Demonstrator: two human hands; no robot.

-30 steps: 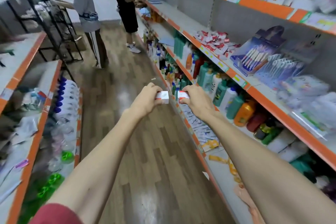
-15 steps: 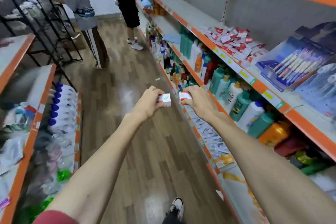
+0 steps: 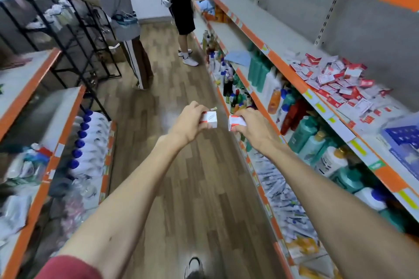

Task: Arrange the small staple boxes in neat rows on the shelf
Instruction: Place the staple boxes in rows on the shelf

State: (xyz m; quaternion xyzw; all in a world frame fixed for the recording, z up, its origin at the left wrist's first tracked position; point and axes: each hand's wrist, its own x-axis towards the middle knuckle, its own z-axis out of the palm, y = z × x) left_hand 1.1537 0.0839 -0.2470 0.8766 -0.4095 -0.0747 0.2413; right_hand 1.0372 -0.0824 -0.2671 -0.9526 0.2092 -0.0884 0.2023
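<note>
Hardly begun, judging by the shelf: heap of boxes on it jumbled, no rows yet, with a staple box pinched in the left hand and a second box gripped in the right hand, both out over the aisle, well apart from that shelf.

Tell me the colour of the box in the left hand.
The box is white with red edging; head view.

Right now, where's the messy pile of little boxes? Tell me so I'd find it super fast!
Look at the long orange-edged shelf on the right side of the aisle, the one above the green bottles. Partway along it lies a heap of small boxes. Unlike the blue packs beside it, these are tiny, red and white, and jumbled.
</note>
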